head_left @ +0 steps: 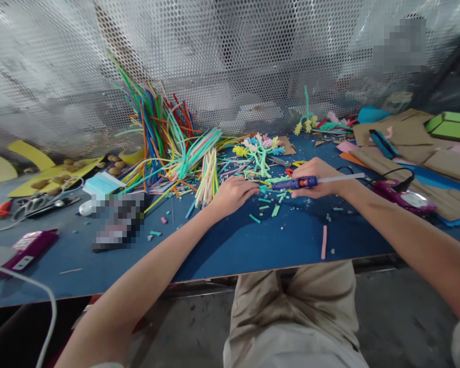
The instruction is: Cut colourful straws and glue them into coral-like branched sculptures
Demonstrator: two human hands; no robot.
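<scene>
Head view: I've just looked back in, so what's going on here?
A person's right hand grips a glue gun, with a glue stick poking out of its back. The left hand has its fingertips close to the gun's tip; what it pinches is too small to tell. Fuzzy flowers lie just beyond the hands, pipe cleaners are heaped to the left, and scraps litter the blue table.
</scene>
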